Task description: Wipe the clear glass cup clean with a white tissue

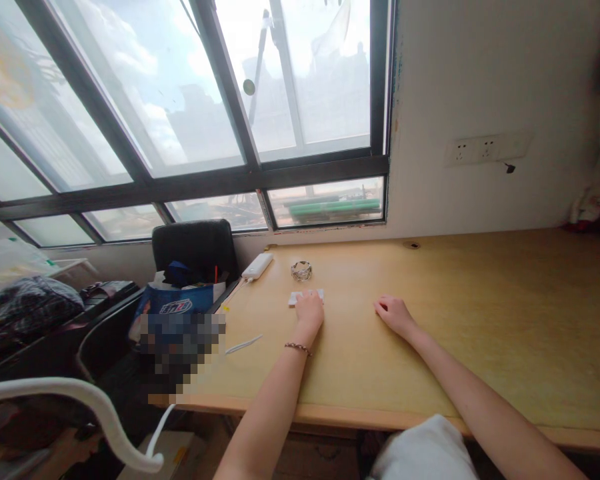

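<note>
My left hand (310, 310), with a beaded bracelet (299, 347) at its wrist, reaches over a small flat white piece (293, 299) on the table. Its fingers are bent down onto the piece, which shows on both sides of the hand; whether it is paper or a packet I cannot tell. Just beyond stands a silvery openwork ring (301, 271), shaped like a small crown. My right hand (394, 316) rests on the tabletop further right, fingers loosely curled in, and I see nothing in it.
The yellow table (480, 320) runs along the wall. At its left are a white power strip (257, 266) and a white cord (244, 345). A black chair (195, 243) carries a blue bag (180, 300). A curved white tube (80, 393) crosses the lower left.
</note>
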`<state>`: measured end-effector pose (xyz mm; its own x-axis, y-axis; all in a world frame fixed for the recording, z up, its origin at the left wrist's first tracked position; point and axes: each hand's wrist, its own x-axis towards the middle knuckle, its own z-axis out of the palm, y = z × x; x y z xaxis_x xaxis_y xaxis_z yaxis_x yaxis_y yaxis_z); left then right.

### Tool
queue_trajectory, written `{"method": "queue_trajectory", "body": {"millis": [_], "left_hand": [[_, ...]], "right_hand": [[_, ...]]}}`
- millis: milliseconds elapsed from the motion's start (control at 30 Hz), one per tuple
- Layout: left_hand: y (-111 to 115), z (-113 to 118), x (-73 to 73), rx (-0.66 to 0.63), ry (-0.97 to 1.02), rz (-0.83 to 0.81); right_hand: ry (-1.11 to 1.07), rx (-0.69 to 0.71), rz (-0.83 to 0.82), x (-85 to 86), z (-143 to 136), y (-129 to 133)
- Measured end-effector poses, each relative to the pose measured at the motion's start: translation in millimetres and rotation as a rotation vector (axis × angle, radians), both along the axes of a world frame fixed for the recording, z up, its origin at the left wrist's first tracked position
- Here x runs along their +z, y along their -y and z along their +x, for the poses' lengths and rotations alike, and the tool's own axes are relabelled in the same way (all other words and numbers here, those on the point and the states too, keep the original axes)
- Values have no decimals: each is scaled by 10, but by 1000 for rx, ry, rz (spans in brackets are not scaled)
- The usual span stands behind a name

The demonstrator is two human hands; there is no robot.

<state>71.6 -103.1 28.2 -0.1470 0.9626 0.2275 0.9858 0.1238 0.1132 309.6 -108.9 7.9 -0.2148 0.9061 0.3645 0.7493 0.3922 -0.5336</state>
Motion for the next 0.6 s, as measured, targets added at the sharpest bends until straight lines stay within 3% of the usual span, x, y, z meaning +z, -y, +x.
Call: {"method": "queue_trajectory", "body": {"millis": [100,433,600], "left_hand": [[-18,-98,-6,74,-52,58],[-67,-286,-40,242,-43,-30],[-112,-359,-88,259,-6,-43]], "right_hand": [[-3,0,-2,8,-3,4],[-2,7,-4,16,-10,14],[1,5,-6,35,-10,25]]}}
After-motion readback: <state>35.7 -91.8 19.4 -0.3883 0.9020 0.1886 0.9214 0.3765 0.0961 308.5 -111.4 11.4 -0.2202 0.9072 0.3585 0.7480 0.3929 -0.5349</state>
